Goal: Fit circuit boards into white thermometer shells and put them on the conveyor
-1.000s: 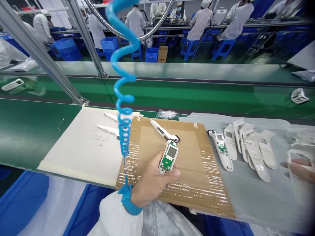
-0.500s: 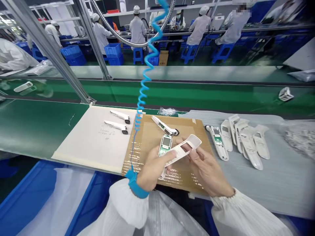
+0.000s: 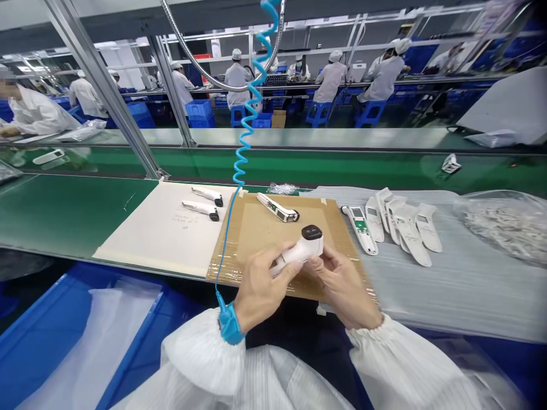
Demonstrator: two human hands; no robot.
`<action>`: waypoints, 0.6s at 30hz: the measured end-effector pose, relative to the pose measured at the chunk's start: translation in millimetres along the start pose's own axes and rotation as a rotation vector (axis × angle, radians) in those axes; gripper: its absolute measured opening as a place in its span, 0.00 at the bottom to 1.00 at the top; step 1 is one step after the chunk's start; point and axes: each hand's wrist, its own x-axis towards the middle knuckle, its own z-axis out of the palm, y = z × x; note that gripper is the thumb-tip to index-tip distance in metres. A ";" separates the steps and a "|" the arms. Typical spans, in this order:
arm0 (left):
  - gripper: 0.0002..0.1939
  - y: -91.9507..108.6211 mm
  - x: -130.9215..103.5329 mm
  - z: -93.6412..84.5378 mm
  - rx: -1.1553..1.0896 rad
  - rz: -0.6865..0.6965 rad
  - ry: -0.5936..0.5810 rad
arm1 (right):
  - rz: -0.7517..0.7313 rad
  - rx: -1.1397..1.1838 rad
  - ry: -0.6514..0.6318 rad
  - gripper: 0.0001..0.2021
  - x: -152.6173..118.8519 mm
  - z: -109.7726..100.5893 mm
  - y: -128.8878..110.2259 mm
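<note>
Holding a white handheld device above a cardboard sheet in the head view, a person is working with both bare hands. The left hand is wrapping its grip around the device's lower body, fingers and thumb closed on it; the right hand is closing its grip on the casing below the black cap, some fingertips hiding behind it. The device is probably proving light and stiff, its smooth casing slightly slippery and its insides likely fragile, so the sides of the handle are seemingly offering the safest hold. Its long axis is running from the left palm up toward the right, the black cap pointing up and away from the wearer. Beyond the hands, an open device is lying on the cardboard; to its right, white shells are lying bunched on the covered tabletop.
</note>
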 end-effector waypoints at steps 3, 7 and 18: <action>0.18 -3.8 -6.5 12.0 0.156 0.070 -0.004 | -0.014 0.026 0.089 0.22 -2.2 1.1 5.2; 0.26 -7.9 -11.4 31.5 0.648 0.168 -0.107 | 0.196 0.420 0.220 0.21 6.9 11.6 -9.2; 0.22 -1.4 20.3 7.6 0.539 0.184 -0.176 | 0.211 0.567 0.006 0.16 -0.5 5.3 -34.8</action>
